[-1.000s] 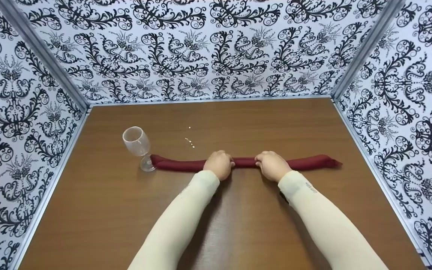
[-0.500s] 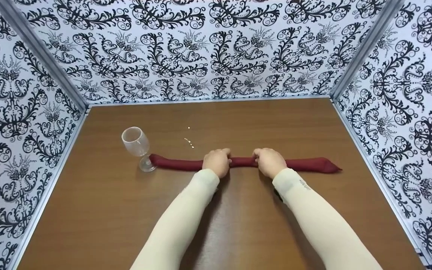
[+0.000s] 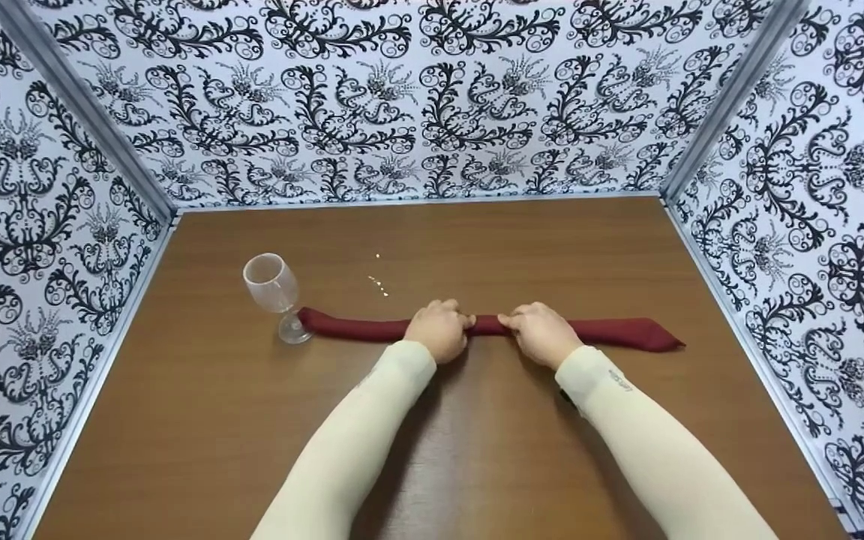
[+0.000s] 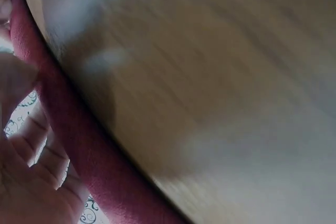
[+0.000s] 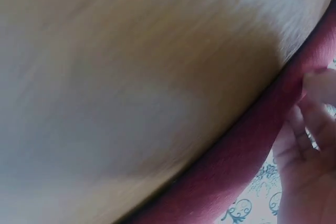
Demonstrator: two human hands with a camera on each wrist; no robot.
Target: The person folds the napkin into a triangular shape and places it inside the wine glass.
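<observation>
A dark red cloth napkin (image 3: pixel 612 332), rolled into a long narrow strip, lies sideways across the wooden table. Near its middle my left hand (image 3: pixel 438 331) pinches the roll, thumb on the near side. My right hand (image 3: pixel 544 334) pinches it a short way to the right, and a small stretch of cloth shows between the two hands. In the left wrist view the left fingers (image 4: pixel 47 153) lie against the far side of the napkin. The right wrist view has the right thumb (image 5: pixel 319 85) pressing the cloth.
A clear stemmed wine glass (image 3: pixel 273 283) stands upright at the left, its base (image 3: pixel 295 328) right beside the napkin's left end. Small bright specks (image 3: pixel 379 283) show on the table behind the roll. Patterned panels (image 3: pixel 372 105) enclose the back and sides.
Both hands have shifted slightly along and over the roll while keeping hold near its middle. The napkin's right end has turned from a ruffled tip to a smoother point, slightly nearer the front.
</observation>
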